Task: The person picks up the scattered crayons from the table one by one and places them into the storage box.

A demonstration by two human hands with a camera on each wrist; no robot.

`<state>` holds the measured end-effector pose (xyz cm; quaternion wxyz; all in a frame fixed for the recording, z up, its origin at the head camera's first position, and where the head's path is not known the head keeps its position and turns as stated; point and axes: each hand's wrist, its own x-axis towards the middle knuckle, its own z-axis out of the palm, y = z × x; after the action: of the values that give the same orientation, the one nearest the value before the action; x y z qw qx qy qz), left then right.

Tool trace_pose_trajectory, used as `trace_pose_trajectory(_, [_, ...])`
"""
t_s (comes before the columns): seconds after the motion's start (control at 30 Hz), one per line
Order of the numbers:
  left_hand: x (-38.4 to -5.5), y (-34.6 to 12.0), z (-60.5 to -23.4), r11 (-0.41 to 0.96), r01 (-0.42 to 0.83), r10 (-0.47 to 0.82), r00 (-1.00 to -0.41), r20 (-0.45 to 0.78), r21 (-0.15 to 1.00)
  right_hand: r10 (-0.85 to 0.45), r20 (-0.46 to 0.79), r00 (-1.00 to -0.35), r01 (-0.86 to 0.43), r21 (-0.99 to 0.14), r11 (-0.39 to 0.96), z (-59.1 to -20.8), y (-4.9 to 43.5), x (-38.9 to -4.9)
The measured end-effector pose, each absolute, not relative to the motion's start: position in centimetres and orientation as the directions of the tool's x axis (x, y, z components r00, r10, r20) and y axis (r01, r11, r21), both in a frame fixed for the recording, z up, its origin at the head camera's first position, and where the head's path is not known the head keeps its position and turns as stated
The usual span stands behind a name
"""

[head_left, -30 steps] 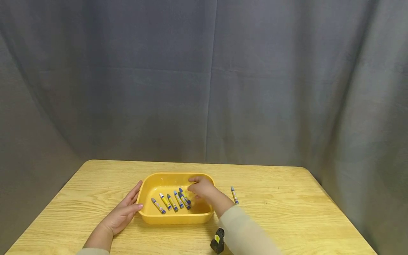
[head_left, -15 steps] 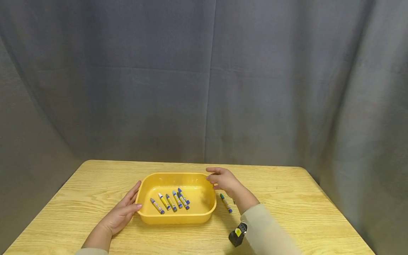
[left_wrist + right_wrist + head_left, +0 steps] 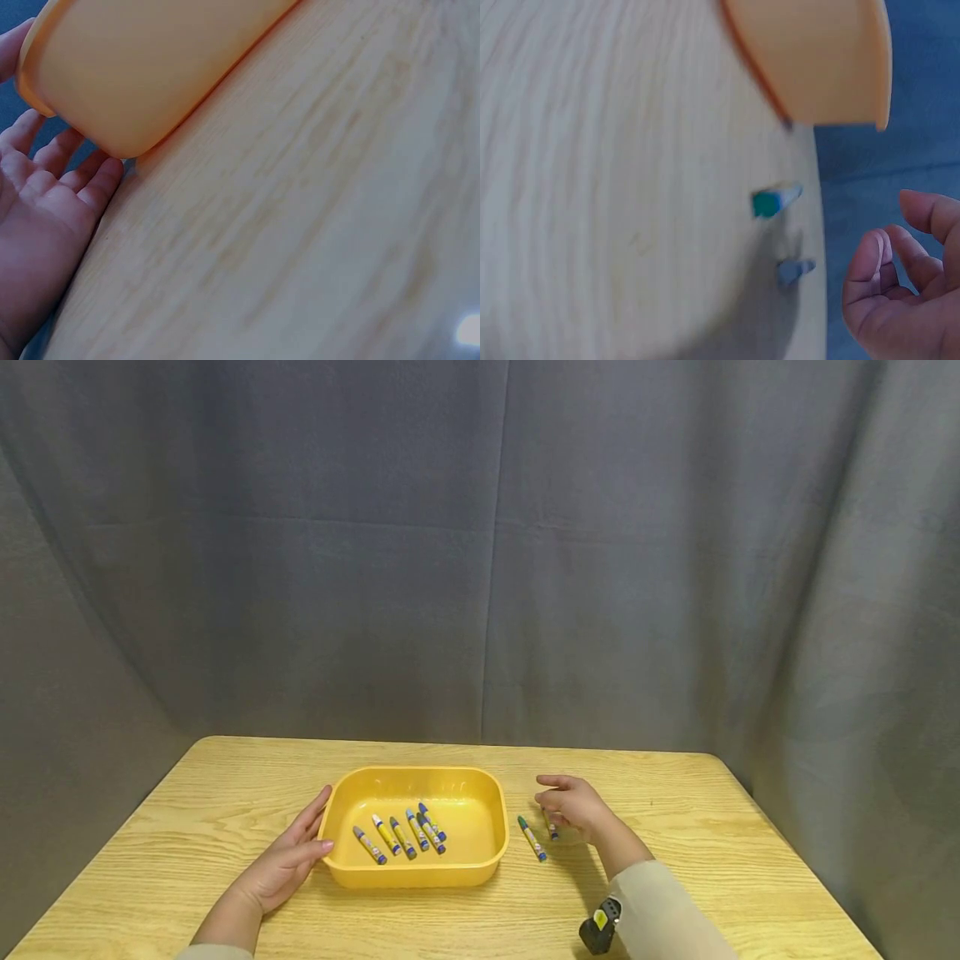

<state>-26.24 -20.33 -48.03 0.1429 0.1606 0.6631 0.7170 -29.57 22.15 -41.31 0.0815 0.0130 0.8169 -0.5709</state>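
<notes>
A yellow plastic tray [image 3: 416,875] rests on the wooden table, with several crayons [image 3: 402,837] lying in its left and middle part. My left hand [image 3: 281,864] holds the tray's left end, thumb over the rim and fingers along the outer wall; the left wrist view shows these fingers [image 3: 56,154] against the wall. To the right of the tray, a green-tipped crayon [image 3: 532,838] lies on the table. Just beyond it is another crayon [image 3: 553,832], partly covered by my right hand [image 3: 581,806]. That hand hovers with loosely bent fingers, nothing between them in the right wrist view.
The wooden table [image 3: 697,852] extends to both sides of the tray. Grey curtains [image 3: 637,568] hang behind the table and along its sides. A black wrist camera [image 3: 600,927] sits by the right sleeve.
My right hand has moved from inside the tray, out over its right rim, to the crayons on the table. The green-tipped crayon has come into view. My left hand stays at the tray.
</notes>
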Motion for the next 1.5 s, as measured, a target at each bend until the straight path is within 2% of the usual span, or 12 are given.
trace_pose_trajectory(0.27, [-26.3,-20.4,-48.1,-0.079,0.024,0.433,-0.900,0.056,0.997,-0.029,-0.173,-0.984,0.149,-0.915,0.375,-43.1,23.8,-29.4])
trace_pose_trajectory(0.63, [-26.2,-20.5,-48.0,-0.076,0.021,0.415,-0.908,0.051,0.997,0.052,-0.103,-0.993,0.115,-0.826,0.552,-44.4,23.1,-29.4])
trace_pose_trajectory(0.97, [-26.2,-20.5,-48.0,-0.073,0.016,0.420,-0.907,0.045,0.997,0.048,-0.083,-0.995,0.094,-0.739,0.667,-44.3,22.4,-29.1])
trace_pose_trajectory(1.13, [-26.2,-20.4,-48.0,-0.088,0.024,0.418,-0.906,0.059,0.996,0.049,-0.105,-0.993,0.112,-0.776,0.620,-44.2,22.4,-29.1])
trace_pose_trajectory(1.3, [-26.2,-20.5,-48.0,-0.087,0.020,0.421,-0.905,0.055,0.996,0.055,-0.137,-0.989,0.147,-0.877,0.457,-43.7,22.4,-29.6])
trace_pose_trajectory(1.5, [-26.2,-20.4,-48.0,-0.082,0.018,0.425,-0.904,0.051,0.996,-0.016,-0.114,-0.993,0.103,-0.937,0.333,-42.2,21.9,-30.1])
